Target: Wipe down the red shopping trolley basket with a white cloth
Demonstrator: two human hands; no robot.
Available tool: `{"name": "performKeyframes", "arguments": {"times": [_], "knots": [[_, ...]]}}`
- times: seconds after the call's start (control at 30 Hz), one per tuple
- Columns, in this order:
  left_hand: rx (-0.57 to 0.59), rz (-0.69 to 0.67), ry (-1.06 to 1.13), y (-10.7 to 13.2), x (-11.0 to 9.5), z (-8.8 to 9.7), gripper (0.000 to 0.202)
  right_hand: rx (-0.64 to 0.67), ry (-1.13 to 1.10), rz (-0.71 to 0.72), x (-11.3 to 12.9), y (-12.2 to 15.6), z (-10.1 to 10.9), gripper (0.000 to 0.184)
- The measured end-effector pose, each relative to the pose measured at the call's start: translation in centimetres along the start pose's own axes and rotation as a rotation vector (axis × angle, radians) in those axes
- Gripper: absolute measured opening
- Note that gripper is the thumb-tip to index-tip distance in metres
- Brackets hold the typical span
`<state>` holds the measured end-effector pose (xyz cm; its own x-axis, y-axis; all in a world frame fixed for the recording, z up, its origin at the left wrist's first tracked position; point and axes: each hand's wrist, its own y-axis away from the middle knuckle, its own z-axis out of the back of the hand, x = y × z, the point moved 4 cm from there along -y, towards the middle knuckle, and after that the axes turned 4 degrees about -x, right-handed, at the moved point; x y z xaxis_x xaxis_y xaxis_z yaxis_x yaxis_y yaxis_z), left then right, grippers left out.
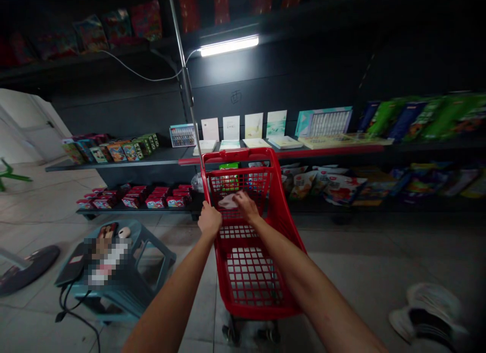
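A red plastic shopping cart (261, 307) with mesh walls stands in front of me. My left hand (210, 219) is closed around its left rim. Inside the basket, my right hand (246, 205) presses a pale crumpled cloth (228, 201) against the mesh at the far end. The fingers are bent over the cloth's right edge and partly hide it. A thin metal pole (186, 80) rises beside the cart's left corner.
Dark shelves behind the cart hold white booklets (253, 128), snack bags (343, 188) and small red boxes (155, 197). A lamp (230, 45) shines above. At left stands a grey-blue stool (132, 234) with a phone and cables. A person's shoe (433, 302) shows at lower right.
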<state>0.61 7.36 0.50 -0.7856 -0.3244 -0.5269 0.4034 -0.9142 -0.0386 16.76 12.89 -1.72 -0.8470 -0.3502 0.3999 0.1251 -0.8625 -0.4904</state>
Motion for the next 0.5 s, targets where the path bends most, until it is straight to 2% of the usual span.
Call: {"name": "performKeyframes", "arguments": {"times": [0.13,0.23,0.33,0.47,0.5], "knots": [[0.010,0.021,0.000,0.0,0.0,0.1,0.026,-0.281,-0.022,0.033,-0.8,-5.1,3.6,0.037],[0.010,0.020,-0.010,0.1,0.0,0.1,0.027,-0.437,-0.039,0.025,-1.2,-7.4,5.3,0.039],[0.010,0.018,-0.028,0.0,-0.1,0.1,0.026,-0.394,0.001,-0.038,-2.3,-6.8,4.2,0.038],[0.003,0.013,-0.038,-0.1,-0.2,0.0,0.025,-0.134,0.045,-0.157,-4.3,-2.4,-0.2,0.034],[0.000,0.013,-0.038,-0.1,-0.1,0.0,0.025,-0.103,0.032,-0.166,-4.6,-1.4,-1.1,0.030]]}}
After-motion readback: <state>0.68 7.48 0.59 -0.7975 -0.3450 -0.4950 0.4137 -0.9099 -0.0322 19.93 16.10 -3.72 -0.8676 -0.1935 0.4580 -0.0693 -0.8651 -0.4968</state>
